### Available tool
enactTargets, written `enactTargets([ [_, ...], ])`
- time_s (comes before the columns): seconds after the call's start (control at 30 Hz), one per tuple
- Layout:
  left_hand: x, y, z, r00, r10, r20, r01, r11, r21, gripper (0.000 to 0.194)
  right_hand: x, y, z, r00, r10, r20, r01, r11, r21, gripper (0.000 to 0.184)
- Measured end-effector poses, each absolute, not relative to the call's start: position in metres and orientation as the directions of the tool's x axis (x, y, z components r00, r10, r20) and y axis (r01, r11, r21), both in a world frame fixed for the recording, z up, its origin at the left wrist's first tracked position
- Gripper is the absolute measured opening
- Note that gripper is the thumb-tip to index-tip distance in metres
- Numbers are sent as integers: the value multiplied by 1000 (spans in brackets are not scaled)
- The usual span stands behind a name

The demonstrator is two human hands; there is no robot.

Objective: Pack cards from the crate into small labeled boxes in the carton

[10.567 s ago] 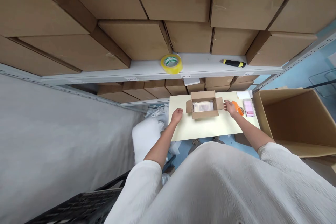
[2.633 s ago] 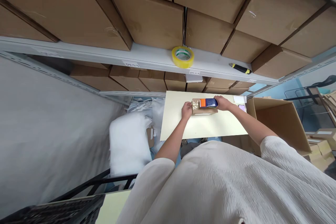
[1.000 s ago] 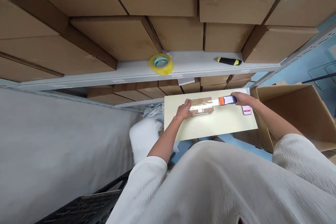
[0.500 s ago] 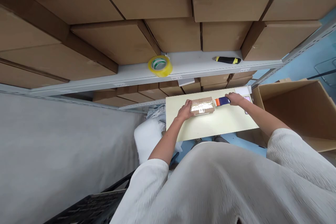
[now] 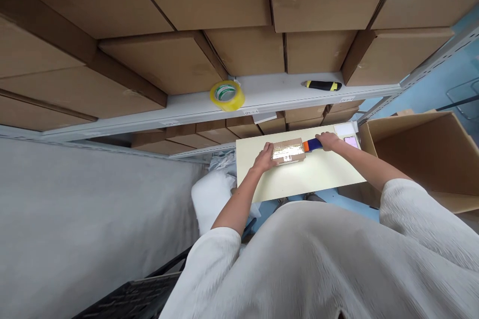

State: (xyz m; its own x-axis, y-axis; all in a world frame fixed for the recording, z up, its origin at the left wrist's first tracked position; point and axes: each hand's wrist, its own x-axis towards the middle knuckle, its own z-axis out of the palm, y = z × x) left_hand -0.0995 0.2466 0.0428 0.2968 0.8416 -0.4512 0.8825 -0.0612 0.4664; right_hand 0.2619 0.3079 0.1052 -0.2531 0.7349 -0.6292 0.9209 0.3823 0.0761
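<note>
A small cardboard box (image 5: 295,152) lies on the pale board, with shiny clear tape over its top and a white label on its near side. My left hand (image 5: 265,157) grips the box's left end, thumb and fingers around it. My right hand (image 5: 326,141) is closed on a scraper (image 5: 313,144) with a dark blue handle and an orange head. The scraper's head meets the right end of the box; its tip is hidden or too small to make out.
A phone (image 5: 351,142) lies on the board (image 5: 299,184), right of my right hand. On the shelf (image 5: 277,82) rest a yellow tape roll (image 5: 227,95) and a utility knife (image 5: 322,85), before stacked cartons (image 5: 245,50). A large open carton (image 5: 422,154) stands at right.
My right hand has moved left with the scraper, closing the gap to the box's right end. More of the phone shows now. My left hand and the box stay in place.
</note>
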Motion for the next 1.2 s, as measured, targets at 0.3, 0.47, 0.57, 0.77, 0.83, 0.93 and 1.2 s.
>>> enactTargets([
  [0.3,-98,246,43,308,846,-435,879,-78,470,112,221,339,99,-209,720,-661,924,368,109,44],
  [0.47,-98,246,44,303,841,-448,891,-82,447,113,220,337,96,-198,717,-668,902,400,163,46],
  [0.57,-98,247,45,303,834,-462,897,-85,434,113,221,330,97,-230,744,-627,909,395,135,52],
  [0.77,-95,247,46,295,836,-463,904,-86,420,114,218,314,100,-218,792,-570,947,313,73,63],
  [0.83,-95,246,47,293,837,-462,905,-88,415,115,214,312,101,-223,799,-558,957,289,32,68],
  [0.93,-94,246,50,290,836,-465,908,-88,409,114,205,310,102,-194,823,-534,963,265,58,66],
  [1.2,-92,244,55,294,832,-470,904,-83,419,112,176,279,87,-134,744,-655,916,345,205,58],
])
